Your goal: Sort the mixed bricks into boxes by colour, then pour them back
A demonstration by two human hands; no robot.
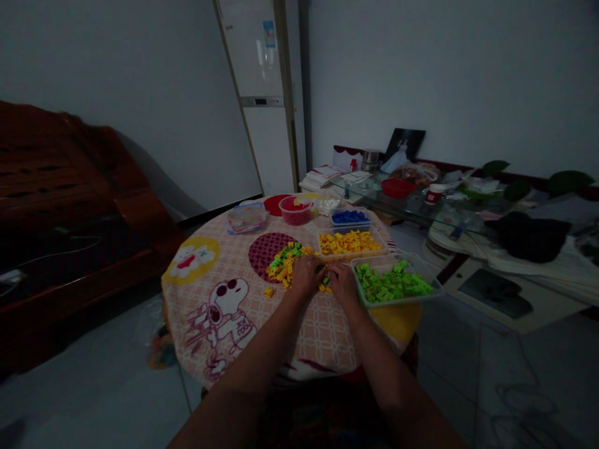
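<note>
Round surface [318, 333] under a pink, dog-printed cloth. Mixed blocks [282, 267]: small, yellow and green, loosely heaped mid-surface, left of the yellow-block tray [354, 255] and green-block tray [405, 300]. Left hand [306, 274] and right hand [341, 282]: at the heap's right edge, fingers curled; each grip's hold cannot be told. Room: dim, pale-walled; wooden seat [112, 181] at left.

Left hand [306, 274]: fingertips indistinct (grip indeterminable) | mixed bricks [284, 263]: partly covered | forearms [259, 355]: cropped below | wooden bench [100, 181]: cropped left | sticker [269, 33]: illegible
</note>
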